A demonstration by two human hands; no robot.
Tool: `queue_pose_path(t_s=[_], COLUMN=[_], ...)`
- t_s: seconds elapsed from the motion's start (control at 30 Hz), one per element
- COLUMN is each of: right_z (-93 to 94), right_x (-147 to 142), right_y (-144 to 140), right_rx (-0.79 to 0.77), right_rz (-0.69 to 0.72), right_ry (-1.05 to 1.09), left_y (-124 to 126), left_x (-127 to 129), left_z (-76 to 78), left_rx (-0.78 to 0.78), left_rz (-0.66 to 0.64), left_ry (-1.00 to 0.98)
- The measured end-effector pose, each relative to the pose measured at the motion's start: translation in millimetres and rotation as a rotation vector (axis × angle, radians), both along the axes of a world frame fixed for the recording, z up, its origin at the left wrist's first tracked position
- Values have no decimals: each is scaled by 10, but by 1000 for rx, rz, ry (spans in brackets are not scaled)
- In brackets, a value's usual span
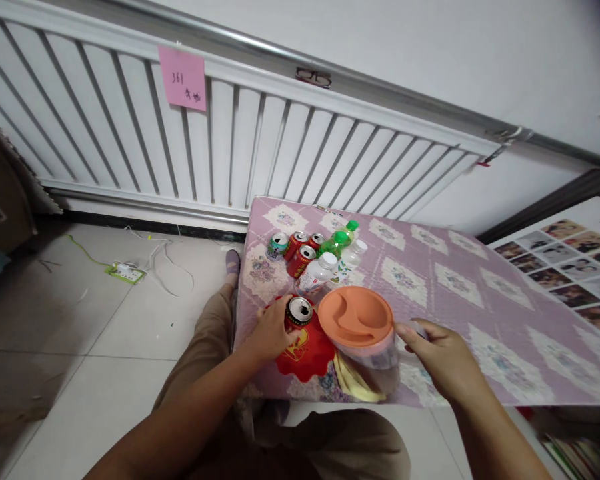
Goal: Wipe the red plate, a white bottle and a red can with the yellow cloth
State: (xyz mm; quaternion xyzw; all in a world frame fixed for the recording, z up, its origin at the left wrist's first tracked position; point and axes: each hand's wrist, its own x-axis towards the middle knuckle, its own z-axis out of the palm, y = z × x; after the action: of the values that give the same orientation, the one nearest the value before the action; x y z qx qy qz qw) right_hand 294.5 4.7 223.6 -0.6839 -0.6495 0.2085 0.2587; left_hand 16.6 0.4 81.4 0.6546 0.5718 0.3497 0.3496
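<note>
My left hand (273, 328) is wrapped round an opened drink can (300, 311) that stands over a red scalloped mat (307, 363). To its right is a clear plastic pitcher (383, 373) with an orange lid (363, 317); my right hand (443, 353) grips its handle, thumb near the lid's rim. A yellow cloth (355, 380) lies by the pitcher's base. Just beyond stand a green-blue can (277, 247), several red cans (300, 265), a white-capped bottle (316, 276), another white-capped bottle (351, 257) and two green-capped bottles (334, 244).
A purple flowered cover (435, 287) spreads over the table. Behind it runs a white radiator (220, 140) with a pink note (183, 79) and a pair of glasses (313, 77) above. A power strip (126, 272) with cables lies on the floor. A photo board (570, 267) leans at right.
</note>
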Motion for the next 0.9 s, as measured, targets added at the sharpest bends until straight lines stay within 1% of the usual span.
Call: queue_pose_path(t_s=[0.37,0.53,0.67,0.9], right_z=[-90,-84,-70,-111], right_x=[56,42,12,49], right_y=[35,28,20,18], right_rx=[-12,-26,-9,-10], right_rz=[7,-1,-23,-2], right_ry=[19,29,42,40], left_y=[2,2,0,-2], left_x=[1,3,0,2], left_z=[-1,-10,-12,-9], left_rx=[9,2,9,3], left_rz=[1,7,6,-1], left_ry=[-4,3,0,16])
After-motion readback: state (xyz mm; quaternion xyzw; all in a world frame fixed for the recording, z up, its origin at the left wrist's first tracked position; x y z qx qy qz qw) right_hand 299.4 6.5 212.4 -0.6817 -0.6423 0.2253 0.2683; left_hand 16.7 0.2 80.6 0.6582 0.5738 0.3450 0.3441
